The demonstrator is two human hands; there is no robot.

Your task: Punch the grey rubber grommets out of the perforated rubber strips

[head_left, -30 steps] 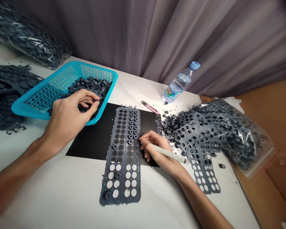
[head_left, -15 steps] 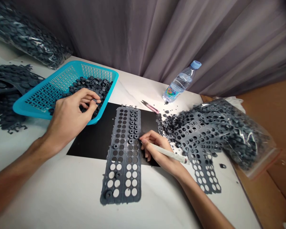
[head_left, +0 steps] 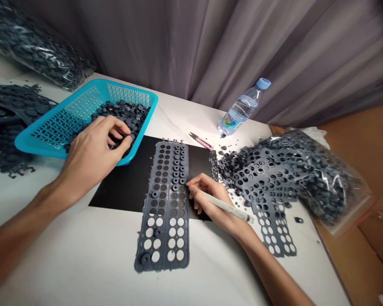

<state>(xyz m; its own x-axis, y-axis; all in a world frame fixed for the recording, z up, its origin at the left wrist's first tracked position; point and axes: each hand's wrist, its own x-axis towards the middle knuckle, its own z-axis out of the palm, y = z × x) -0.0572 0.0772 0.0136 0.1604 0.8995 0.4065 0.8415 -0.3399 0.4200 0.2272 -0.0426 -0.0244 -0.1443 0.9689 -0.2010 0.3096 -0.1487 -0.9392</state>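
Observation:
My left hand [head_left: 94, 142] hangs over the front right of a turquoise basket [head_left: 40, 146], thumb and forefinger slightly apart, with no piece visible between them. Small dark grey rubber pieces [head_left: 127, 112] with holes lie heaped in the basket. My right hand [head_left: 212, 197] is closed around a white pen-shaped tool [head_left: 228, 207], its tip end at the right edge of a perforated grey rubber sheet [head_left: 166, 208]. Ring-shaped pieces fill the upper right columns of that sheet, and a few single ones sit at its left. Most other holes are bare.
Under the sheet lies a black mat [head_left: 118, 187]. Pink-handled snips [head_left: 201, 141] and a water bottle [head_left: 242, 108] are behind it. At right are punched sheets [head_left: 268, 174] and a clear bag of parts [head_left: 332, 191]; another full bag [head_left: 51, 55] and more sheets [head_left: 15, 106] are at left.
The small grey rubber piece pinched in my left hand has left the fingertips, above the basket. My right hand stays almost still with the tool.

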